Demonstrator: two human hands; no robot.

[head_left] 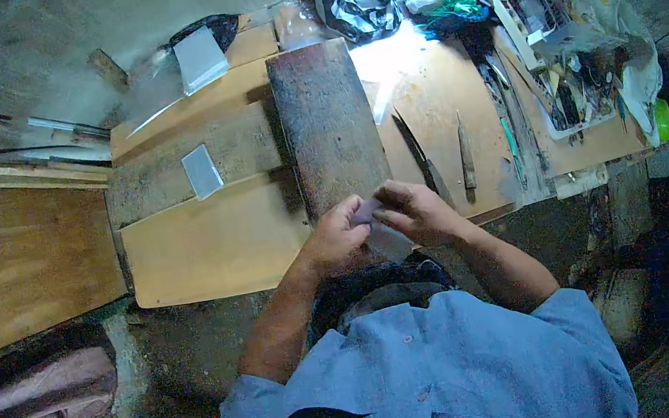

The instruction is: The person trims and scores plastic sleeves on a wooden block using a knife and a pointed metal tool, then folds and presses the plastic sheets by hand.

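Note:
Near the front end of a dark, worn wooden block (328,120), my left hand (336,236) is closed on a thin, pale, translucent sheet (390,241). Across from it, my right hand (417,210) pinches the same sheet at its upper right part. The sheet hangs down between both hands, in front of my body. To the right of the block lie a long dark blade (413,146) with a handle and a narrow pointed tool (466,157). A small pale rectangular stack (203,171) rests on the boards to the left.
A larger stack of white sheets (202,59) sits at the back left. Along the back are a black-and-white striped bag (354,5), other bags and a bright glare. On the right stand a power strip (518,33) and a white tray (584,126) of tools.

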